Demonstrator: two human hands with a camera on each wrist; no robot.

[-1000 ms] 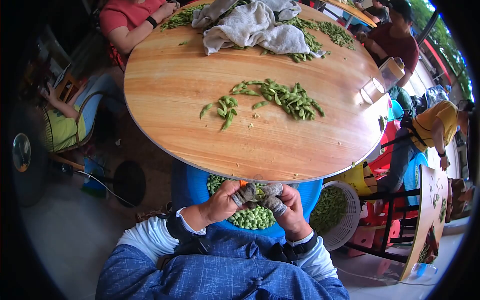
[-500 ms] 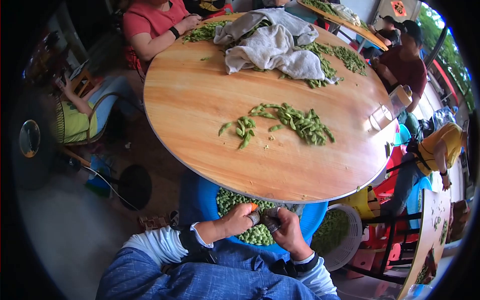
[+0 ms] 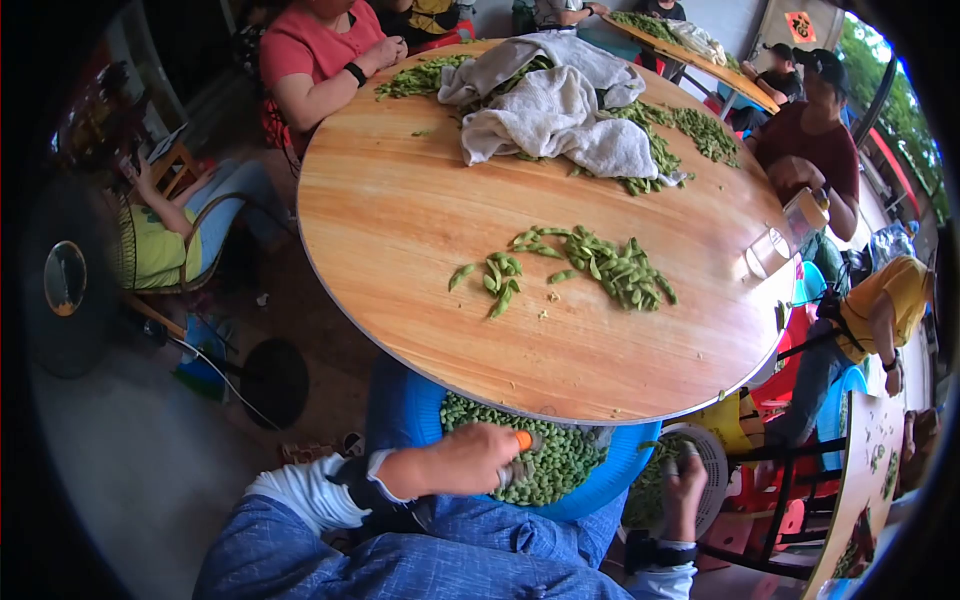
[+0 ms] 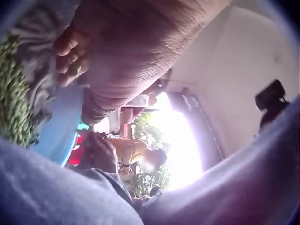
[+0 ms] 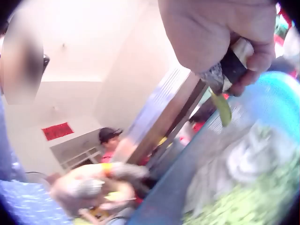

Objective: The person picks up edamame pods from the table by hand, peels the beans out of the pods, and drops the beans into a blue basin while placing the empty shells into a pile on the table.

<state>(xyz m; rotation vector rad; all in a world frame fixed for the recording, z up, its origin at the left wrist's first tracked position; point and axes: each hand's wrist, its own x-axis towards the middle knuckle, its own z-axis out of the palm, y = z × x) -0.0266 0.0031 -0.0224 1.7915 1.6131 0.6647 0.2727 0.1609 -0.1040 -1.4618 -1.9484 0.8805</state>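
My left hand (image 3: 465, 460) is low over the blue basin (image 3: 628, 460), with an orange cover on one digit and cloth wrapping on others. Curled fingers (image 4: 65, 61) show in the left wrist view; I cannot tell whether they hold anything. Shelled green beans (image 3: 560, 465) fill much of the basin. Out to the right, my right hand (image 3: 684, 495) is at the white perforated basket (image 3: 713, 470). Between its wrapped thumb and fingers it pinches a green bean pod (image 5: 223, 110), which hangs down in the right wrist view. Green pods lie in the basket.
Above the basin is the edge of a round wooden table (image 3: 420, 330). It bears a small pile of pods (image 3: 625, 272), a grey cloth (image 3: 540, 115) over more pods, and a clear cup (image 3: 768, 254). Other people sit around it. A fan (image 3: 65, 280) stands at the left.
My hands were together over the basin and have separated. The right hand has moved right to the basket, while the left stays over the beans. The head view has tilted up.
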